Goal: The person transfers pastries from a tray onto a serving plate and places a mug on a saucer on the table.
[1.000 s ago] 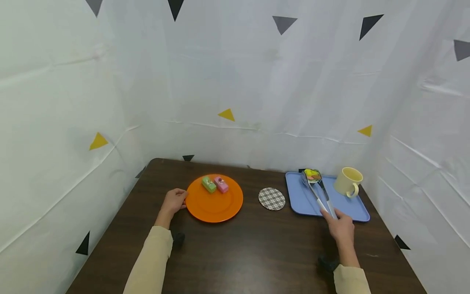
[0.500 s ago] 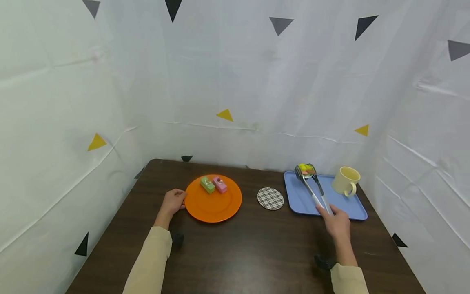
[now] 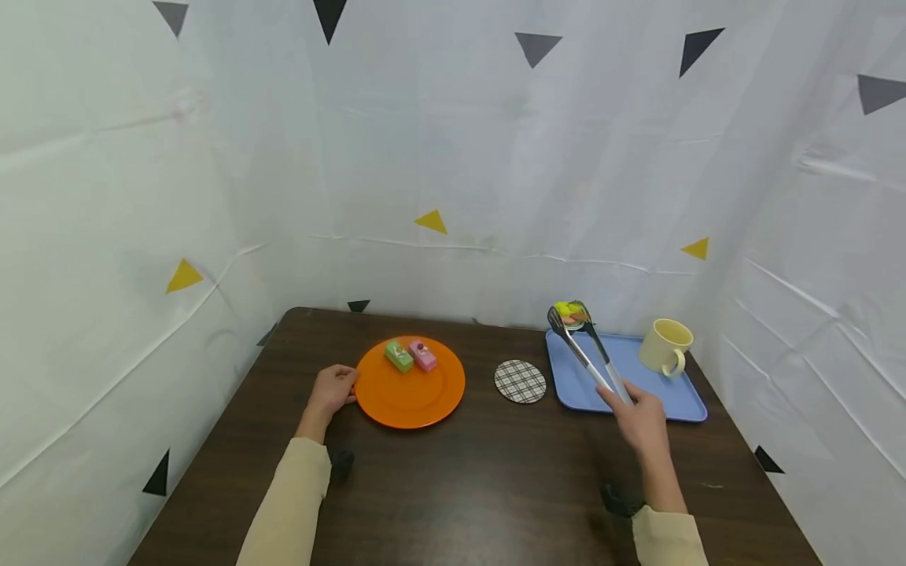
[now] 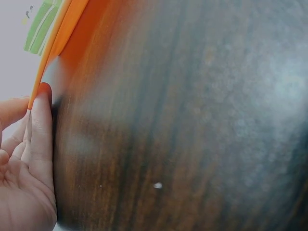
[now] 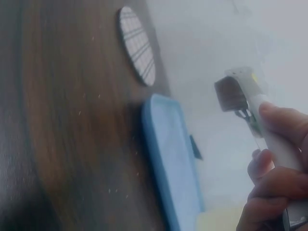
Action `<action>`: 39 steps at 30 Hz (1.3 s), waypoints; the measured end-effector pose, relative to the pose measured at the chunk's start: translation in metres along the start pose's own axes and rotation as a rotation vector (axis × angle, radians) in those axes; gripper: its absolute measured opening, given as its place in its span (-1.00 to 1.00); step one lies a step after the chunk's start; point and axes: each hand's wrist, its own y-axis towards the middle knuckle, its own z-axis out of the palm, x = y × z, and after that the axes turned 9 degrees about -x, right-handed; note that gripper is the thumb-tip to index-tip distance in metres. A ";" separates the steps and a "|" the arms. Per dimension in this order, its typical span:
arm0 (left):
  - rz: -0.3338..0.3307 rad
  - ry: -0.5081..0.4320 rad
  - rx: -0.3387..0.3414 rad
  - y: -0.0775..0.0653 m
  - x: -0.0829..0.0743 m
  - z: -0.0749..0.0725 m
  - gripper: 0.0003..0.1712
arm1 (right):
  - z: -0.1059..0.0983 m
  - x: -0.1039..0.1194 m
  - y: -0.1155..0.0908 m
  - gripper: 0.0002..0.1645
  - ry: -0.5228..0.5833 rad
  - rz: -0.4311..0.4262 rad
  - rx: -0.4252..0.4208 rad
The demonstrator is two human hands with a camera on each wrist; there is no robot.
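My left hand pinches the left rim of an orange plate, thumb above and fingers beneath, as the left wrist view shows. On the plate sit a green cake-like block and a pink one, side by side. My right hand grips the pale handles of a pair of tongs. Between the dark tips of the tongs is a small round piece with yellow and orange-pink parts, its kind too small to tell. It is raised over the far left edge of a blue tray.
A pale yellow mug stands on the right part of the tray. A round checked coaster lies between plate and tray on the dark wooden table. White sheeting with triangles hangs behind and at both sides.
My right hand has shifted left with the tongs, and the yellow piece between their tips has risen up and left from the tray. The left hand stays at the plate.
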 end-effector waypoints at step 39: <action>0.017 -0.009 -0.005 -0.009 -0.006 -0.002 -0.53 | 0.060 0.042 -0.047 -0.21 0.097 -0.144 0.155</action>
